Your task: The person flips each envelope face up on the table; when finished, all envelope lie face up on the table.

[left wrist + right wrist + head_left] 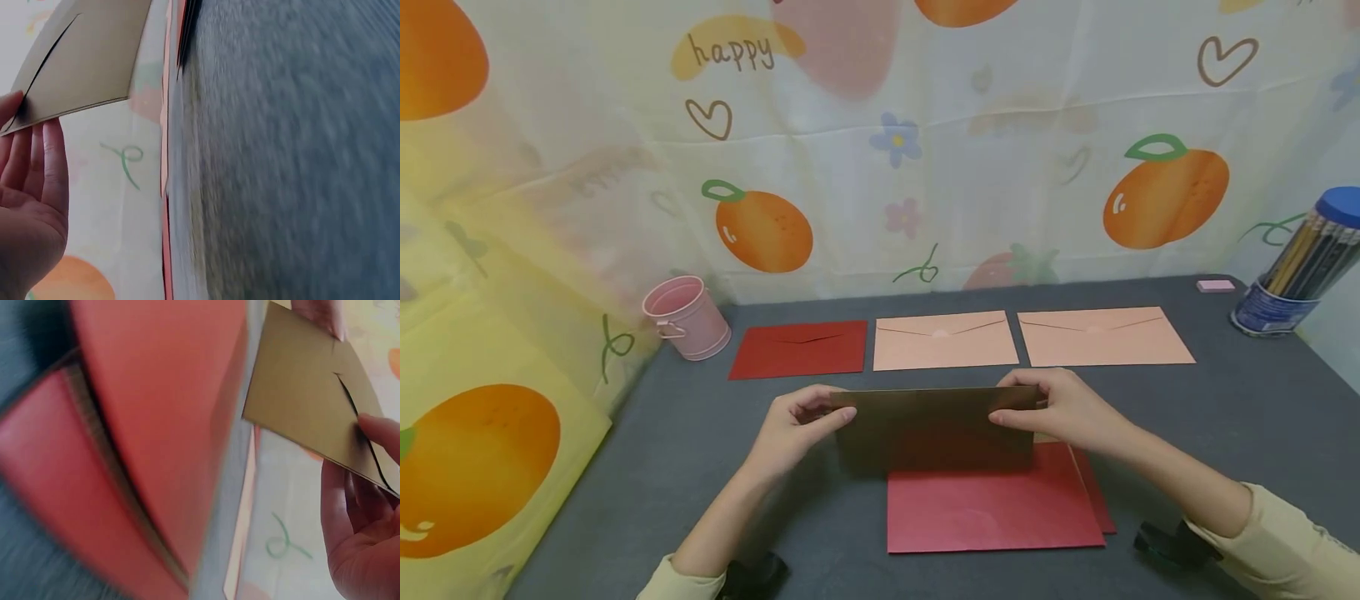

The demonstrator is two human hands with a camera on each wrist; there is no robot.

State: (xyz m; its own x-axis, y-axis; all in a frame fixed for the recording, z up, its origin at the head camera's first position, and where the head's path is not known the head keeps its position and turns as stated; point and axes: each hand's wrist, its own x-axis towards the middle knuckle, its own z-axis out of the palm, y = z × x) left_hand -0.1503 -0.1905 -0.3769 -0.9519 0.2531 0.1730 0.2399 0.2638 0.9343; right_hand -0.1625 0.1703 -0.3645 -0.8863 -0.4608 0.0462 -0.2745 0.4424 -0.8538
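Envelope [936, 429] (brown) hangs eleven o'clock of the red stack [992, 510], left hand [799, 419] pinching its nine o'clock end, right hand [1063, 408] its three, so you'll want light, level grips imo.

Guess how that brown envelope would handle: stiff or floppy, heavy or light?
The brown envelope is probably fairly stiff, spanning flat between the left hand and right hand. Being thin, it's likely light. The dark gap along its flap suggests it may open.

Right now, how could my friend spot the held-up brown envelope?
On the dark table, find the row of three flat envelopes. Just in front, the left hand and right hand hold the brown envelope, the only one raised.
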